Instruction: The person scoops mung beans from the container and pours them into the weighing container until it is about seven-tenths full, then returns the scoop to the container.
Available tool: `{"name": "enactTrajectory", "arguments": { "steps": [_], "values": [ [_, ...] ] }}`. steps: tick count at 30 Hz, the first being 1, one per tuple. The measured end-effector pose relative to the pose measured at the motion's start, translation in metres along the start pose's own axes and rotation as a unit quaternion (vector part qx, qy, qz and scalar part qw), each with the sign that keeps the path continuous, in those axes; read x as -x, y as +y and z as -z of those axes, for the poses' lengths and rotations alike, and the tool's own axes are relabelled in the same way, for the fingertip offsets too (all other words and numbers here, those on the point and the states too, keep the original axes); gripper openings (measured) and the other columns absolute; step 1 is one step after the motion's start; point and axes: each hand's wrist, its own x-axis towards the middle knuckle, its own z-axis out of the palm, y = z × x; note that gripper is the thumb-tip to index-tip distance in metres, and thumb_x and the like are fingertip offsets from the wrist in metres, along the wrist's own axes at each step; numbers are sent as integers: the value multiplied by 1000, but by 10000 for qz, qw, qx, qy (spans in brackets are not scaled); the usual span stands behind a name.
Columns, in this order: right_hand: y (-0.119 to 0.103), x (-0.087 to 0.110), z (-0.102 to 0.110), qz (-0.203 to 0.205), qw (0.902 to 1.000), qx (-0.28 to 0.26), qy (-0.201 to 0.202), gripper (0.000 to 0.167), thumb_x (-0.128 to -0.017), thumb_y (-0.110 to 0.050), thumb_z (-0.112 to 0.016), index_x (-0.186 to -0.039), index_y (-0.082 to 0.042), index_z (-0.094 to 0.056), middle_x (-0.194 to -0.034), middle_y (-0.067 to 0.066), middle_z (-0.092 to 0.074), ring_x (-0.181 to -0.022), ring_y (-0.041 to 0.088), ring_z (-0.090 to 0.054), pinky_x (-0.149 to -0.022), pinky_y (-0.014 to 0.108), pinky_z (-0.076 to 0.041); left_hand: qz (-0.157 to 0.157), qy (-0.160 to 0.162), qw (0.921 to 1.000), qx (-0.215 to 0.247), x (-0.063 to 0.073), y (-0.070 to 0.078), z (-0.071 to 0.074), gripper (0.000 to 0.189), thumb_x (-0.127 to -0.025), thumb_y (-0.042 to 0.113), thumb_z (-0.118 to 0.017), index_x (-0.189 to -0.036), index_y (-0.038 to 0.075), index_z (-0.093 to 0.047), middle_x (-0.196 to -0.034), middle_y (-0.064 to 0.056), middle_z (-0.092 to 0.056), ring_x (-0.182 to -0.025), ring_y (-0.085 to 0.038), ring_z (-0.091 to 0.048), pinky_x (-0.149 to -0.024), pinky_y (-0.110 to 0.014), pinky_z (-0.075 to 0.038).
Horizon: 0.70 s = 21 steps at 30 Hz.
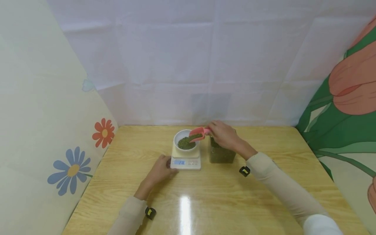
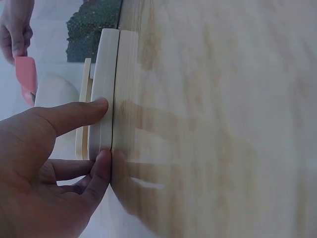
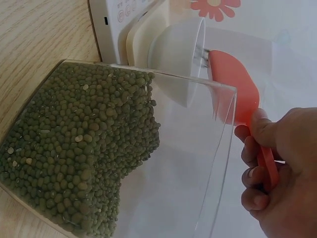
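My right hand (image 1: 224, 134) holds a pink scoop (image 3: 235, 89) by its handle. Green mung beans lie in the scoop, whose front edge tilts over a white bowl (image 1: 176, 140). More mung beans (image 1: 185, 143) cover the bowl's bottom. Under the bowl is a white kitchen scale (image 1: 185, 165) with a lit display, its digits too small to read surely. With thumb and curled fingers, my left hand (image 2: 54, 163) grips the scale's near left corner. Right of the scale, below my right hand, stands a clear box (image 3: 198, 148) partly filled with mung beans (image 3: 74, 148).
The wooden table (image 1: 132, 143) ends at a white cloth backdrop (image 1: 164, 65). Flower-patterned panels stand at both sides. A small black device with a yellow mark (image 1: 150, 212) sits at the left wrist, another black device (image 1: 244, 171) at the right.
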Motion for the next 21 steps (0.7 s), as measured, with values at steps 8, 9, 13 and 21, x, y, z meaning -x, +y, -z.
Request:
{"name": "enactTrajectory", "arguments": {
  "steps": [8,9,13,21],
  "values": [
    [-1,-1,0,28,10000,24,51,28,-105,-24,-67,-120,-1,-72,-116,15,-73,-110,34,-68,-96,50,-59,47,-15,10000,49,1,2,0,58,-83,16,-90,-134,-1,-69,-110,-11,-60,-98,-21,-54,-91,-41,-55],
    [0,-1,0,39,10000,28,69,28,-105,-24,-67,-121,-1,-72,-117,14,-73,-110,34,-68,-95,50,-59,27,-25,10000,51,1,2,1,59,-83,15,-90,-135,-2,-69,-110,-11,-59,-98,-21,-54,-90,-41,-56],
    [0,0,0,77,9999,22,118,28,-105,-24,-66,-121,-1,-72,-118,14,-73,-111,34,-68,-95,50,-59,15,-41,10000,62,2,3,1,59,-83,14,-90,-135,-2,-69,-109,-10,-59,-98,-21,-54,-89,-38,-56],
    [-2,-1,3,202,9996,78,155,27,-105,-24,-67,-118,-1,-72,-114,14,-72,-108,33,-68,-94,49,-59,-1,-6,10000,75,2,3,1,59,-83,15,-90,-135,-2,-69,-108,-11,-58,-97,-21,-54,-89,-39,-56]
  ]
}}
